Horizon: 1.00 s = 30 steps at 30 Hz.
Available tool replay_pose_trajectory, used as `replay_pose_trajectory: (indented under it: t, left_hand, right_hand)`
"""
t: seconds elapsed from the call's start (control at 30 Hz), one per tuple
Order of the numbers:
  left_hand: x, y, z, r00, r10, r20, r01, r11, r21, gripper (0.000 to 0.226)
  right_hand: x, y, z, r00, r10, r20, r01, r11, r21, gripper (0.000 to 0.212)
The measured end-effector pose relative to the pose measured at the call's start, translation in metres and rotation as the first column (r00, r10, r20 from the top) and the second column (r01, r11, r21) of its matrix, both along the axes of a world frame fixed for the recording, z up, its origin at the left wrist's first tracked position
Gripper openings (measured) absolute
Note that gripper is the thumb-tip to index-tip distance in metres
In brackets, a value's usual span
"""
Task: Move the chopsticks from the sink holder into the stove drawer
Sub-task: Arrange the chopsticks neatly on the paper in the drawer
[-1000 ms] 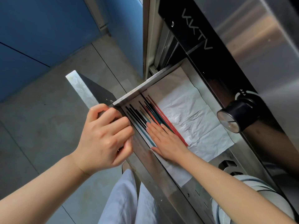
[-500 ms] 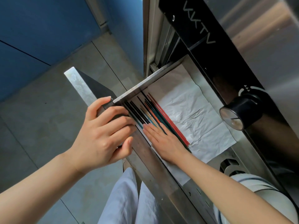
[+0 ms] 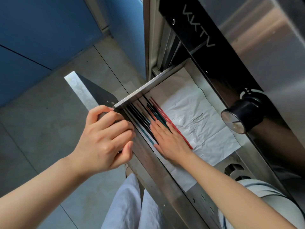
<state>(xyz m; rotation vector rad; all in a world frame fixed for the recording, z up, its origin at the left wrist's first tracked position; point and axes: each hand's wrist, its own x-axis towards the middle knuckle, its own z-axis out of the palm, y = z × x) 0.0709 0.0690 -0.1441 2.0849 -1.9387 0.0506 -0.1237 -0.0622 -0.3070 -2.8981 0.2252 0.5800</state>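
Observation:
The steel stove drawer (image 3: 145,90) stands pulled out, lined with crumpled white paper (image 3: 198,123). Several chopsticks (image 3: 148,113) in black, teal, orange and red lie side by side along the drawer's front wall. My right hand (image 3: 170,142) rests flat on their near ends, fingers straight and together, covering those ends. My left hand (image 3: 105,139) is curled around the drawer's front panel (image 3: 77,90), thumb under its edge.
A black round stove knob (image 3: 239,116) juts out just right of the drawer. The dark stove front with its logo (image 3: 198,30) rises above. Grey tiled floor (image 3: 49,113) and a blue wall (image 3: 41,30) lie to the left. My white clothing (image 3: 132,204) hangs below the drawer.
My right hand has slid a little along the chopsticks, nudging them toward the drawer's far end. The left hand keeps its grip on the front panel.

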Motion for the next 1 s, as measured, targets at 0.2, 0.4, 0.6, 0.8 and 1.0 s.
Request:
replay_pose_trajectory:
  t: [0.2, 0.4, 0.6, 0.8, 1.0]
  left_hand:
    - [0.000, 0.002, -0.002, 1.000, 0.002, 0.017, -0.002, 1.000, 0.001, 0.039]
    - [-0.001, 0.001, -0.003, 0.999, 0.024, 0.021, -0.024, 1.000, -0.010, 0.039]
    - [-0.001, 0.001, -0.003, 0.999, 0.030, 0.022, -0.029, 0.999, -0.021, 0.039]
    - [-0.001, 0.001, -0.002, 0.999, 0.029, 0.031, -0.028, 0.999, -0.032, 0.040]
    - [-0.002, 0.000, -0.004, 0.999, 0.037, 0.027, -0.036, 0.998, -0.042, 0.040]
  right_hand:
    - [0.033, -0.008, 0.006, 0.999, -0.027, 0.020, 0.027, 1.000, -0.005, 0.068]
    - [-0.021, -0.002, 0.011, 0.999, -0.010, 0.040, 0.009, 1.000, 0.020, 0.065]
    - [-0.009, 0.005, 0.007, 1.000, -0.025, -0.001, 0.025, 0.999, -0.039, 0.068]
    - [0.017, 0.007, 0.012, 0.999, -0.032, 0.009, 0.032, 0.998, -0.052, 0.065]
    - [-0.002, 0.012, 0.013, 0.999, -0.033, -0.021, 0.033, 0.999, 0.017, 0.070]
